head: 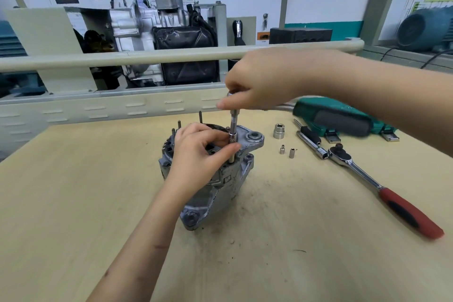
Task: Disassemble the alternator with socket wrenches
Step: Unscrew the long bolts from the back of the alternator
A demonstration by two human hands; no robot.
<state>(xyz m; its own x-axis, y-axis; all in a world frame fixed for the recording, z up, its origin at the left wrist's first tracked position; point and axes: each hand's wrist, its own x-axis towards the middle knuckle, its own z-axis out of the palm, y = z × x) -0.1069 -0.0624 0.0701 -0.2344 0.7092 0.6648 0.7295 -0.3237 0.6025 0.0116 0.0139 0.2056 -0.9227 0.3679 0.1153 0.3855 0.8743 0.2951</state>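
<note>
A grey alternator (220, 186) stands on end in the middle of the wooden table (73, 203). A thin socket extension (232, 130) rises upright from a bolt beside its top mounting ear. My right hand (259, 81) grips the top of the extension from above. My left hand (198, 152) rests on the alternator's top and pinches the socket end of the extension low down. Three thin studs (179, 124) stick up behind my left hand.
To the right lie a large socket (279, 131), two small sockets (286, 151), a black-handled driver (307, 133) and a ratchet with a red handle (382, 186). A green tool case (343, 117) sits behind them. A rail and an engine display stand beyond the table.
</note>
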